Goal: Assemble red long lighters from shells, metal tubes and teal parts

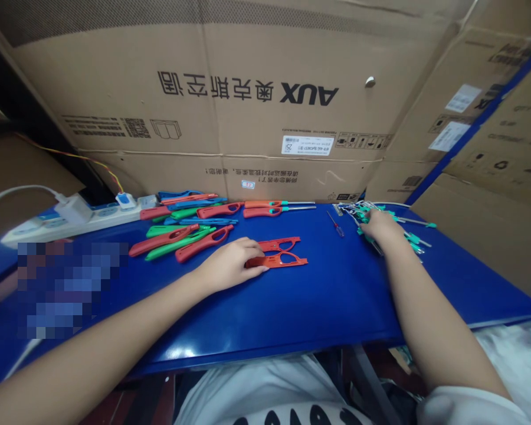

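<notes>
Two red-orange lighter casing halves lie side by side at mid-table, their trigger loops to the right. The fingers of my left hand curl round the nearer casing half at its left end; the farther casing half lies just beyond my fingers. At the right, my right hand reaches down into a pile of lighter inner parts with teal-green bodies, thin metal rods and white wires. Its fingers are bent and pressed into the pile; what they grip is hidden.
Red, green and blue lighter casings lie in a heap at the left. Two red lighters with metal rods sit behind. A small screwdriver is near the pile. A power strip and cardboard walls border the blue table.
</notes>
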Action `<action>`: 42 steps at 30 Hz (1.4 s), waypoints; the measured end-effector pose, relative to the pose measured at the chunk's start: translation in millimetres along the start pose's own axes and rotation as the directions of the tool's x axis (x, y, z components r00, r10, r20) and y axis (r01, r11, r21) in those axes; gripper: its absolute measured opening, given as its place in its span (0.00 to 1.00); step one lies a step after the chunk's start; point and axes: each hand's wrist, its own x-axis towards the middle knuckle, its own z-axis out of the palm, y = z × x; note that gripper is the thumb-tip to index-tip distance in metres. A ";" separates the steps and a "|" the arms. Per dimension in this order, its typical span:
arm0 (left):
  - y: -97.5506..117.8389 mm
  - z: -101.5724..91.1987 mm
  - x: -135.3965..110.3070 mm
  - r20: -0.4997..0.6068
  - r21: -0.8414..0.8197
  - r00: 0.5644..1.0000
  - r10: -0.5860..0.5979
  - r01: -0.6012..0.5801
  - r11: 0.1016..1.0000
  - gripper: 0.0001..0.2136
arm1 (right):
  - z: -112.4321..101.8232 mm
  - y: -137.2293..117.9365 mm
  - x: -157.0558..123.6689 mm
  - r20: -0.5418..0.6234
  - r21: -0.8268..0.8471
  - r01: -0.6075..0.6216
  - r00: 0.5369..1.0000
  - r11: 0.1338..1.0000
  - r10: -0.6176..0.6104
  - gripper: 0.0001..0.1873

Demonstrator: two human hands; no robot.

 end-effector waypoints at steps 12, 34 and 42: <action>0.7 3.8 0.3 -0.023 -0.017 0.999 -0.029 0.029 0.999 0.13 | 4.2 5.9 5.7 -0.053 0.052 0.045 0.998 0.998 -0.042 0.21; 6.2 -1.0 0.0 0.000 -0.020 0.999 -0.035 0.035 0.999 0.10 | 27.0 -6.8 11.9 -0.004 -0.073 0.222 0.975 0.972 -0.223 0.10; 3.6 0.6 -0.3 -0.002 -0.011 1.000 -0.022 0.022 1.000 0.11 | 18.5 1.0 8.3 -0.119 -0.027 0.131 0.984 0.991 -0.133 0.27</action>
